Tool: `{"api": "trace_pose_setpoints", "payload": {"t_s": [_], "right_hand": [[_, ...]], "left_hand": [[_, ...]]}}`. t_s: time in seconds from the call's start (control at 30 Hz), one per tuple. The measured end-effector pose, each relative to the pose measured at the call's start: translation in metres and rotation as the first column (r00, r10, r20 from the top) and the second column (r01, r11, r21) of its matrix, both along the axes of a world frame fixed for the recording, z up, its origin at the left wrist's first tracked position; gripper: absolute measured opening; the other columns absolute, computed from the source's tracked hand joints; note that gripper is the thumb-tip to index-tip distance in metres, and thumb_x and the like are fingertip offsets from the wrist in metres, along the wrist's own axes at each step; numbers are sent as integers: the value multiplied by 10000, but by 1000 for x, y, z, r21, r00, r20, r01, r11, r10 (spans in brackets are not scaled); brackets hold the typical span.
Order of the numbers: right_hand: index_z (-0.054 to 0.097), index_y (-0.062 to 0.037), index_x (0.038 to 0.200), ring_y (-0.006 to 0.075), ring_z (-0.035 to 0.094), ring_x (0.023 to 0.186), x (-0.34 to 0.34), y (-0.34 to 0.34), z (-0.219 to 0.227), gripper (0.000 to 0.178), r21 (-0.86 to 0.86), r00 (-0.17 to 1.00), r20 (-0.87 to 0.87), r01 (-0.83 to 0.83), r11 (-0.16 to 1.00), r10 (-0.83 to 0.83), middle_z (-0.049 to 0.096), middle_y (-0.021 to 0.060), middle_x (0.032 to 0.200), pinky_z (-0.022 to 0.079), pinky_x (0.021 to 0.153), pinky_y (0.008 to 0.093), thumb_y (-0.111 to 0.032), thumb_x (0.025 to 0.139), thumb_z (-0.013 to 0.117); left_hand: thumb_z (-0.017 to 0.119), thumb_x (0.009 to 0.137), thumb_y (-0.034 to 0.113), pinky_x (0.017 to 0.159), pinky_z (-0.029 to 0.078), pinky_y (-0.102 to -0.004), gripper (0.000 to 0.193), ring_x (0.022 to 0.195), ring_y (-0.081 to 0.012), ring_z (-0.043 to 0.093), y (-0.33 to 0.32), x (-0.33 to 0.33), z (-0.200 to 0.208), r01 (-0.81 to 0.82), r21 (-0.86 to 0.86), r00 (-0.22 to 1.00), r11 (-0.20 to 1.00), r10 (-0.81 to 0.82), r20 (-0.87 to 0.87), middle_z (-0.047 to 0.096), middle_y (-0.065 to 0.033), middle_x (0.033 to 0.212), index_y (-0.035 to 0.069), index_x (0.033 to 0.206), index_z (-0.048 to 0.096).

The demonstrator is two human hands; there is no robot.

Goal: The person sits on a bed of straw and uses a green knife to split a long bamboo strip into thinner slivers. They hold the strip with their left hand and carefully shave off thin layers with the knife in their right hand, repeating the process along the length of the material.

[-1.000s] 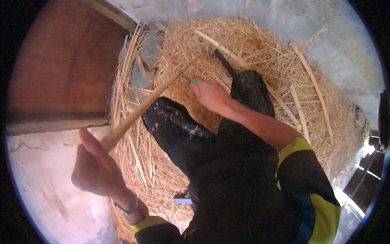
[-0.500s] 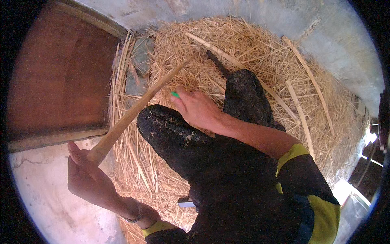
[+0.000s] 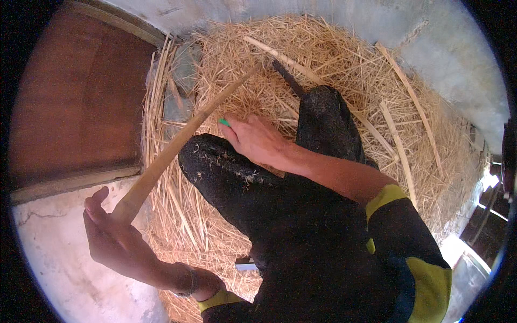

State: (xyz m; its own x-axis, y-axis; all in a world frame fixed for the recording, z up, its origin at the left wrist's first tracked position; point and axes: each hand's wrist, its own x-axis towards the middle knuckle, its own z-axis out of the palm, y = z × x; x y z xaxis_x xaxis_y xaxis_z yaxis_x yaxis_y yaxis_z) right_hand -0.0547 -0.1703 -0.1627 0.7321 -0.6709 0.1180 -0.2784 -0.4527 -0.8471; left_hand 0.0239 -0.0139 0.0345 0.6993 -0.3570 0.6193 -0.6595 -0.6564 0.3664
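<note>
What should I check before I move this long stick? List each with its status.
1. Left hand at the stick's thick end: ok.
2. Left grip firm: cannot tell from this angle.
3. Right hand off the stick: ok, it is nearer the person's lap.
4. Small green item at the right hand identified: cannot tell.
5. Stick's thin end apart from the dark rod: ok, gap visible.
6. Left knee clear of stick: cannot tell.

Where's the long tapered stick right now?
The stick slants across the left part of the head view, thick end at the left hand, thin end over the straw, passing left of the right hand.
</note>
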Motion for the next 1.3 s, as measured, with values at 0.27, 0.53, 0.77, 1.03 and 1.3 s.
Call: {"api": "trace_pose_setpoints", "payload": {"t_s": [0.27, 0.53, 0.77, 1.03, 1.3], "right_hand": [[558, 21, 911, 400, 587, 666, 9, -1, 0, 301, -31, 995, -96, -9, 999, 6, 577, 249, 688, 480, 595, 475, -242, 907, 411], [547, 6, 982, 396, 597, 665, 12, -6, -7, 310, -37, 991, -130, 13, 999, -18, 576, 255, 677, 474, 588, 499, -267, 903, 423], [539, 10, 949, 418, 589, 662, 17, -41, -65, 318, 14, 988, -115, 106, 994, -103, 577, 254, 689, 481, 585, 493, -265, 912, 385], [540, -4, 917, 412, 581, 694, 17, -70, -98, 300, -45, 973, -173, 144, 989, -149, 570, 253, 717, 470, 599, 496, -262, 907, 387], [533, -1, 956, 420, 576, 640, -23, -6, 0, 311, -61, 998, -61, -4, 998, 1, 566, 260, 659, 471, 568, 501, -287, 903, 423]], "left_hand": [[401, 944, 350, 413, 227, -210, 416, 483, -50, 351, 4, 2, 0, -53, -10, 999, 999, 53, 3, 526, -19, 630, 14, 864, 634], [404, 932, 394, 378, 189, -218, 440, 435, -36, 292, 3, 6, -5, -31, -50, 998, 998, 33, 45, 454, 8, 563, 31, 861, 643], [406, 929, 396, 377, 185, -217, 441, 442, -41, 302, 9, 17, -10, -8, -28, 996, 1000, 10, 88, 494, 4, 589, 36, 848, 647], [423, 917, 426, 380, 228, -224, 474, 454, -57, 369, 4, 13, -3, -27, -37, 999, 999, 28, 43, 496, -4, 548, 29, 768, 632], [647, 808, 228, 354, 356, -307, 294, 384, -207, 478, 20, 24, -11, 592, 316, 574, 741, -664, 480, 521, -86, 510, -8, 649, 576]]}}
